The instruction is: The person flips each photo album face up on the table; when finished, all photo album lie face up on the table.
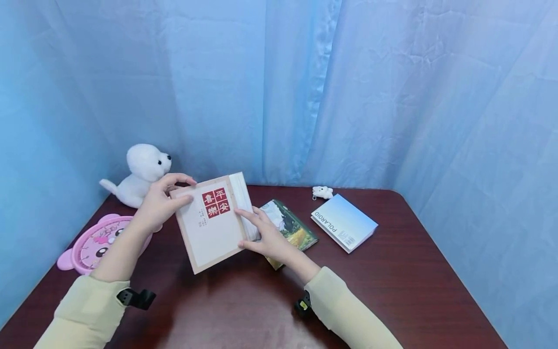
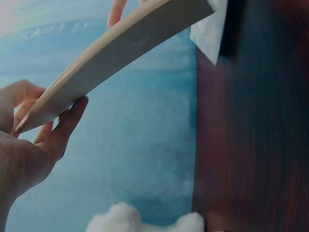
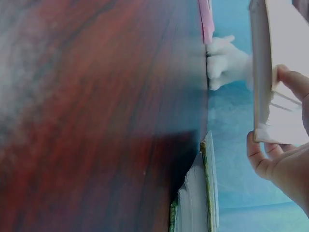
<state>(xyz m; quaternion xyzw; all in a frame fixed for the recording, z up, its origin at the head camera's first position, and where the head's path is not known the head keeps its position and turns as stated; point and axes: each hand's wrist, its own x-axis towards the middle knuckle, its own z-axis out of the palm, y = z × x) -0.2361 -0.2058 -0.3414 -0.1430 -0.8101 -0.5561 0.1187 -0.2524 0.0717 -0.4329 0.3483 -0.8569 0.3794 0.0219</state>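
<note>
A beige book [image 1: 213, 245] with a red square of characters on its front is held tilted above the table. White pages or a white inner part [image 1: 242, 194] show along its right side. At the upper left corner, my left hand [image 1: 158, 201] pinches it, thumb on the front and fingers behind. My right hand [image 1: 271, 237] grips the right edge with thumb and fingers. In the left wrist view the book's long edge [image 2: 111, 53] runs from the left hand up to the right. The right wrist view has the right hand [image 3: 285, 164] round its end.
Behind my right hand lies a book with a painted cover [image 1: 301, 232]. Right of it are a POLAROID album [image 1: 344, 223] and a small white plush charm [image 1: 322, 192]. A white plush seal [image 1: 146, 165] and a pink clock [image 1: 93, 247] stand left. Blue curtains surround the table [image 1: 418, 286].
</note>
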